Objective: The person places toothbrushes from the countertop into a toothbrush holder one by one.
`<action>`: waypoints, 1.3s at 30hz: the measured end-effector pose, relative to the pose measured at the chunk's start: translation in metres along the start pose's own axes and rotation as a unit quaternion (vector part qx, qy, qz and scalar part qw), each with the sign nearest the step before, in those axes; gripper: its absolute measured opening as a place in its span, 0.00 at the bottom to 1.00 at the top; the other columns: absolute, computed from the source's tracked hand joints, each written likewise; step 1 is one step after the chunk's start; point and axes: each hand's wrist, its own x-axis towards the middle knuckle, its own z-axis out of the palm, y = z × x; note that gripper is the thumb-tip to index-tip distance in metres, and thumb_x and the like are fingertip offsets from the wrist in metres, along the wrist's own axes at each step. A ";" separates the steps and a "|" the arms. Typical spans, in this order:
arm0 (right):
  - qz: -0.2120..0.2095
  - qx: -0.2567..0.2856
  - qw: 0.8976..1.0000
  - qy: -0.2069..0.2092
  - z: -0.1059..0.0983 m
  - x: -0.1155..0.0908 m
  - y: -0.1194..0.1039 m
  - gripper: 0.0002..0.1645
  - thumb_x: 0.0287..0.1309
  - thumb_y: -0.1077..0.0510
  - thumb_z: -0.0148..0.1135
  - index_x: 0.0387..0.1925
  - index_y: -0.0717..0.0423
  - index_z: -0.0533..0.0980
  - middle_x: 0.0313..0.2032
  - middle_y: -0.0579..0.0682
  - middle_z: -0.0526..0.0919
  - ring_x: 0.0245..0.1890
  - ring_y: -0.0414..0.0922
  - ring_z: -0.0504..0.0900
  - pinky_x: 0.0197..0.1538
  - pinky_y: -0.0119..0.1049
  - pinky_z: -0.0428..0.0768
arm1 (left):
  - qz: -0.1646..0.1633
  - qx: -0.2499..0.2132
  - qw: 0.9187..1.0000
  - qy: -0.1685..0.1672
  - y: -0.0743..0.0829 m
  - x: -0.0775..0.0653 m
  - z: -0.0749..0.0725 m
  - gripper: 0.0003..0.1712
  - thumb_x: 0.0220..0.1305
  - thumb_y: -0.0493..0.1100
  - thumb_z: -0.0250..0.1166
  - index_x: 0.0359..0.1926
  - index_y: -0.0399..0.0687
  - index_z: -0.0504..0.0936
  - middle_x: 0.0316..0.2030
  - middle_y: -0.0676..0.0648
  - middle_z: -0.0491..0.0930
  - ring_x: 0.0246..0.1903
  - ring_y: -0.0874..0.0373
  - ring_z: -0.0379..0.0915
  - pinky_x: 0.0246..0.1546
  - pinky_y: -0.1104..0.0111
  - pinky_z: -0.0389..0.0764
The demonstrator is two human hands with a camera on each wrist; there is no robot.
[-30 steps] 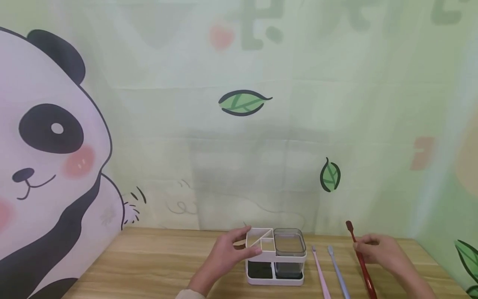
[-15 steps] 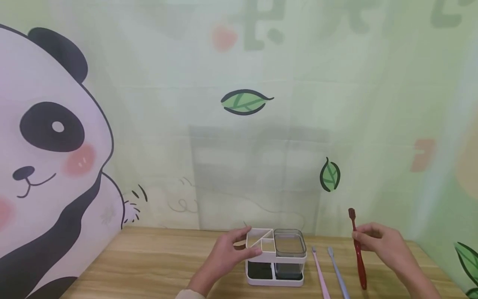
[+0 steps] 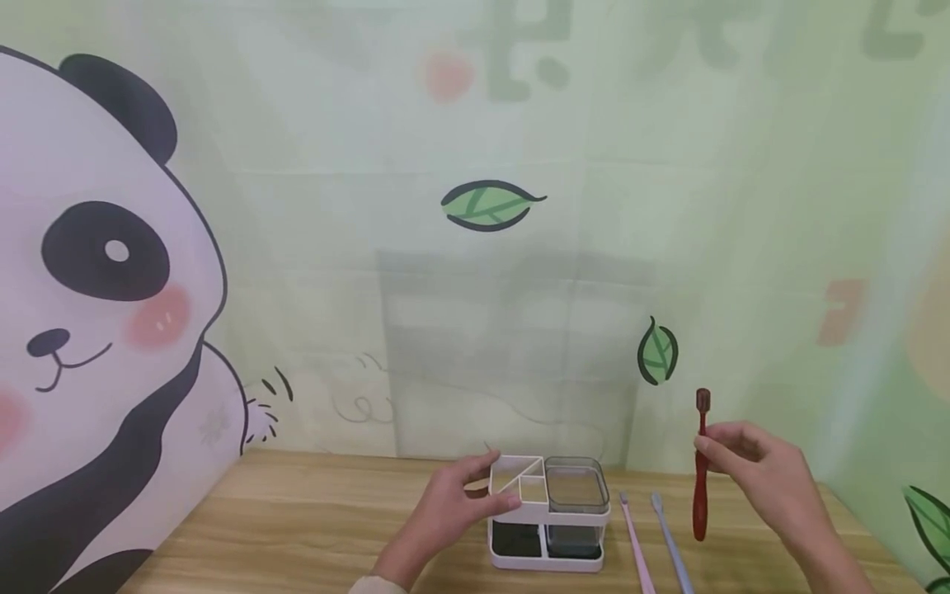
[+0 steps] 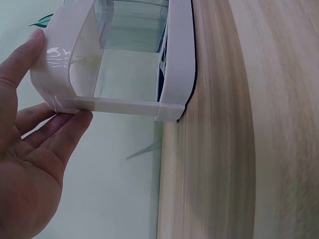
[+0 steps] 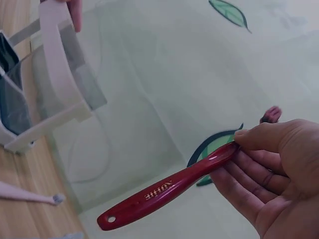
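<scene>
My right hand [image 3: 768, 478] pinches a dark red toothbrush [image 3: 701, 495] by its neck, thumb against fingers. The toothbrush hangs upright above the table, bristle head at the top. In the right wrist view the red handle [image 5: 164, 193] shows gold lettering and a small hole at its end. My left hand [image 3: 453, 507] grips the left side of a white toothbrush holder [image 3: 571, 518], thumb in front and fingers behind. The holder has a divided upper tray on the left and a clear grey cup [image 3: 575, 487] on the right. Its base stands on the table.
A pink toothbrush [image 3: 634, 540] and a blue toothbrush [image 3: 671, 540] lie side by side on the wooden table [image 3: 297, 528], right of the holder. Behind the table hangs a pale green cloth [image 3: 334, 247] printed with a panda and leaves.
My right hand has lifted the red toothbrush off the table and swung it from slanted to upright, moving slightly left. The left hand stays on the holder.
</scene>
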 end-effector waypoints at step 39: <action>-0.102 0.181 0.976 0.060 0.064 -0.005 -0.082 0.24 0.70 0.48 0.73 0.53 0.64 0.81 0.43 0.50 0.91 0.41 0.42 0.91 0.53 0.23 0.83 | -0.008 -0.009 1.000 -0.002 -0.001 0.000 -0.001 0.42 0.62 0.45 0.81 0.70 0.28 0.75 0.65 0.30 0.77 0.64 0.35 0.76 0.54 0.60 0.87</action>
